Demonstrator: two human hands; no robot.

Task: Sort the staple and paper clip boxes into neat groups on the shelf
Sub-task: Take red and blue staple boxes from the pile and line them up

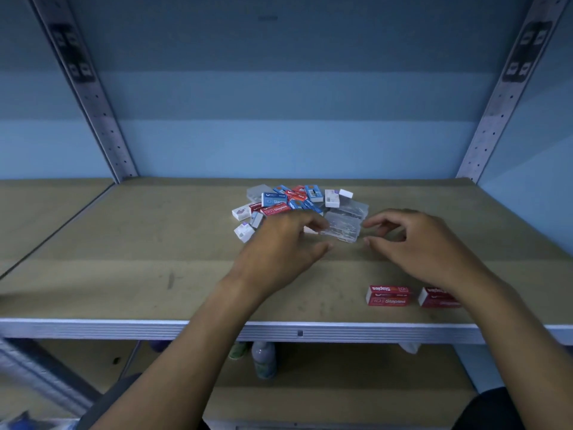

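A jumbled pile of small boxes [288, 201] lies mid-shelf: red and blue staple boxes, white boxes, and clear plastic paper clip boxes. My left hand [279, 243] pinches the left end of a clear paper clip box [342, 229] at the pile's near edge. My right hand [415, 240] hovers just right of that box, fingers curled and apart, holding nothing. Two red staple boxes sit side by side near the front right: one [389, 295] in full view, the other [435, 297] partly under my right forearm.
The brown shelf board [124, 259] has a metal front lip [124, 328] and perforated uprights at both back corners. Bottles [263, 360] stand on the lower shelf below. A blue wall closes the back.
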